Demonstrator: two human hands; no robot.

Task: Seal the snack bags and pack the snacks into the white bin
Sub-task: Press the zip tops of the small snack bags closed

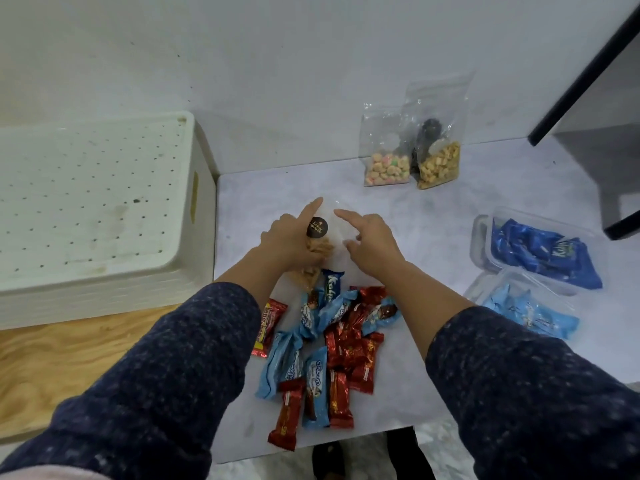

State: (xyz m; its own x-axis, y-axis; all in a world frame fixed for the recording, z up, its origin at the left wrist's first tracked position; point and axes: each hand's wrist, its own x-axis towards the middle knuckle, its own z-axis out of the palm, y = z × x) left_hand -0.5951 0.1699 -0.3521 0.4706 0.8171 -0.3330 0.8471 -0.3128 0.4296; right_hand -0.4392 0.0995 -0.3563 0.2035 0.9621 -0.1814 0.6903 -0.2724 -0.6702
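"Kalp" in white on a dark blue wrapper; round black sticker's gold lettering illegible.

1. Light is reading soft & even, prob. overhead; the wall is looking flat grey-white w/ no hot spots.
2. Shadows are staying faint: a weak one is falling behind the white bin at the wall corner.
3. Glare is showing on the clear zip bags & the red foil wrappers.
4. Wide-angle lens is bending edges; the dark sleeves are bulging large near the bottom.
5. Overall img is looking slightly soft/compressed; small print is blurring.
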